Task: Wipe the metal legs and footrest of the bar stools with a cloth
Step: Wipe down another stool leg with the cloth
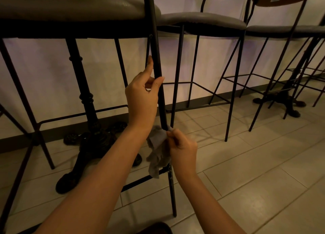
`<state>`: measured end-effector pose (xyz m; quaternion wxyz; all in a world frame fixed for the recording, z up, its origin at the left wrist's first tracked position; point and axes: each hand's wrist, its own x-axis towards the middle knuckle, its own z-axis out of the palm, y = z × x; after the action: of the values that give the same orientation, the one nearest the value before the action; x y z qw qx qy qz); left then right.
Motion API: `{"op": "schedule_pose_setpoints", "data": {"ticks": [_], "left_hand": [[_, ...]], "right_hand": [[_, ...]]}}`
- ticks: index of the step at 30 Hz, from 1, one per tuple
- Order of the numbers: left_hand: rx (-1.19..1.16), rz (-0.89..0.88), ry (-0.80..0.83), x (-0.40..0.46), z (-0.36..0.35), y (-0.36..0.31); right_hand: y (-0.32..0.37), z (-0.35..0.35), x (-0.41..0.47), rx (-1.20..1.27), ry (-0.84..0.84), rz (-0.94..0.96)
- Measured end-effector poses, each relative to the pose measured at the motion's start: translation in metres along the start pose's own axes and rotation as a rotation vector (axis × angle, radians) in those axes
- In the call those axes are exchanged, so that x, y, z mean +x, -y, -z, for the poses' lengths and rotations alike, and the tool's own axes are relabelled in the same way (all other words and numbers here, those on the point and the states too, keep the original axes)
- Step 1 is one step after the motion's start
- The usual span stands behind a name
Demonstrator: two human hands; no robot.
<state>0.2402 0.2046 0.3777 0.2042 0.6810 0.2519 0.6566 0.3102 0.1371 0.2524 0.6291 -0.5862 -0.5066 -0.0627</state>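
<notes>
Both hands on slim black leg (159, 75), crumpled grey cloth (157, 145).

Cloth (158, 145) grey; stool leg (159, 72) black; seat cushion (70, 3) grey; floor tiles (263, 163) beige.

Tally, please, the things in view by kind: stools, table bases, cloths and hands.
Stools: 3, at and
Table bases: 2, at and
Cloth: 1
Hands: 2, left hand, right hand
Total: 8
</notes>
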Motion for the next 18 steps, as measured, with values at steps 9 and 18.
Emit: {"op": "schedule_pose_setpoints", "data": {"ticks": [9,18], "left_hand": [[0.023,-0.038,-0.028,-0.001,-0.002,0.005],[0.016,-0.028,-0.026,-0.002,-0.002,0.005]], "right_hand": [[0.028,0.0,0.021,0.19,-0.058,-0.184],[0.008,0.003,0.004,0.151,-0.021,-0.135]]}}
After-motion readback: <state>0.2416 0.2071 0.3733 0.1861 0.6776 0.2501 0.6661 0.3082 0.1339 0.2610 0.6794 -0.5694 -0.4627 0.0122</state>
